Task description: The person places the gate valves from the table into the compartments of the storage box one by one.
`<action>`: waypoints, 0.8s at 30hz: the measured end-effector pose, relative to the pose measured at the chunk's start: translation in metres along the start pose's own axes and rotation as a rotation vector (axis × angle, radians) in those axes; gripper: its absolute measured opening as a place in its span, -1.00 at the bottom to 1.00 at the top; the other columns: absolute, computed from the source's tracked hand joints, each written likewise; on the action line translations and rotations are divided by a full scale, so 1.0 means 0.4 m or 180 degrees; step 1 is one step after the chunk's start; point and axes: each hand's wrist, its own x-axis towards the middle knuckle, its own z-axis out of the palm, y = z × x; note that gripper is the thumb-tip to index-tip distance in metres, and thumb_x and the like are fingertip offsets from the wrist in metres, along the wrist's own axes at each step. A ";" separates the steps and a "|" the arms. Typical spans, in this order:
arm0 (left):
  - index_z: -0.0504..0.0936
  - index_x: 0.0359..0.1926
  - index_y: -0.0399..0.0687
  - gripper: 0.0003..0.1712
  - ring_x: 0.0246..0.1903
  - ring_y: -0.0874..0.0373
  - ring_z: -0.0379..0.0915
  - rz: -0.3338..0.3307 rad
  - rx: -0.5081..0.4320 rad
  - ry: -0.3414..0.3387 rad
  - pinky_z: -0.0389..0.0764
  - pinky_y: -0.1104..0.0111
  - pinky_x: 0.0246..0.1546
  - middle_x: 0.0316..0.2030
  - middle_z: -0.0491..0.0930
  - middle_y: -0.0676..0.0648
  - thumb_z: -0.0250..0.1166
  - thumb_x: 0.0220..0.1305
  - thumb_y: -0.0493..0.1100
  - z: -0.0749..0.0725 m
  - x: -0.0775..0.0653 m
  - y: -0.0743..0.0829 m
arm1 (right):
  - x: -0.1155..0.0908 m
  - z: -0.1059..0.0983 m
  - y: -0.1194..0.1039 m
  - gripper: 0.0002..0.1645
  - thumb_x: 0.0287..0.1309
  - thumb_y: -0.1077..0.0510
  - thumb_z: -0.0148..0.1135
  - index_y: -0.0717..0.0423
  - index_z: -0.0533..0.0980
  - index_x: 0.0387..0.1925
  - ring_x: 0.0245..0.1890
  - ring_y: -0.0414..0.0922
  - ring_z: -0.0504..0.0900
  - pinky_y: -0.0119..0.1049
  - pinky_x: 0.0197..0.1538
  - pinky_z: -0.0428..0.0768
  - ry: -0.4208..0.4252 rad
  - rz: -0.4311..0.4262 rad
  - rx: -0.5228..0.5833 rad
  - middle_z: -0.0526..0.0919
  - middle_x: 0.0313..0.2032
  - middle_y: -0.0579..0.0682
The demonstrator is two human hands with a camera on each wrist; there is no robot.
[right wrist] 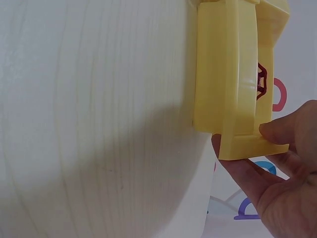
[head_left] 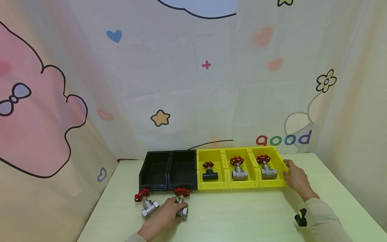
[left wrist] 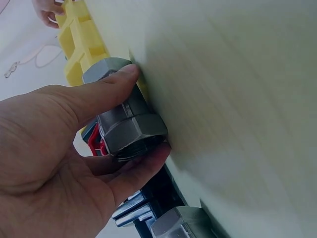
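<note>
My left hand (head_left: pixel 164 215) grips the metal body of a gate valve (head_left: pixel 182 211) with a red handwheel, thumb and fingers around it; the left wrist view shows the hex-ended body (left wrist: pixel 131 116) between them. Just left of that hand lies a second metal gate valve (head_left: pixel 149 206), its red wheel near the black bins. At the right end of the bin row my right hand (head_left: pixel 297 178) pinches the side wall of the end yellow bin (head_left: pixel 279 183), thumb inside and fingers outside in the right wrist view. That bin holds a metal valve (head_left: pixel 267 171).
Two black bins (head_left: pixel 182 186) join the yellow ones in one row at the back. The middle yellow bin has a metal valve (head_left: pixel 240 173); the left one has a dark-bodied valve (head_left: pixel 210 174). A small black object (head_left: pixel 300 218) is by the right sleeve. A printed curtain (head_left: pixel 193 101) hangs behind.
</note>
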 end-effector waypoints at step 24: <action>0.56 0.24 0.25 -0.41 -0.10 0.06 0.44 0.0210 0.0107 0.0409 0.59 0.29 -0.29 -0.07 0.52 -0.13 0.44 0.15 -0.11 -0.073 -0.011 0.017 | -0.001 -0.002 -0.004 -0.31 0.33 0.27 0.00 0.37 0.05 0.40 0.13 0.43 0.39 0.34 0.12 0.44 0.0022 -0.0020 -0.0025 0.23 0.29 0.55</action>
